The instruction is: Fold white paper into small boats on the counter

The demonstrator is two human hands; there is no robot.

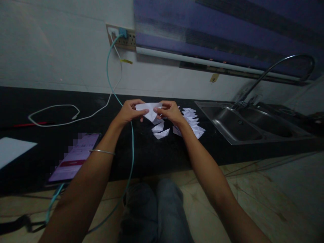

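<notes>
A folded white sheet of paper (149, 107) is held up over the dark counter between both hands. My left hand (131, 111) pinches its left side, thumb on the near face and fingers behind. On the other side my right hand (170, 110) grips the paper the same way. Below and just behind it lie small folded paper boats (161, 134). More paper boats (193, 123) are clustered right of my right hand, partly covered by the wrist.
A double steel sink (235, 126) with a curved tap (268, 67) is set in the counter (157, 158) at right. At left are a phone (76, 158), a white sheet (15, 148), a red pen (30, 124) and a white cable (93, 116). A teal cable (132, 145) runs from the wall socket (129, 40) across the counter.
</notes>
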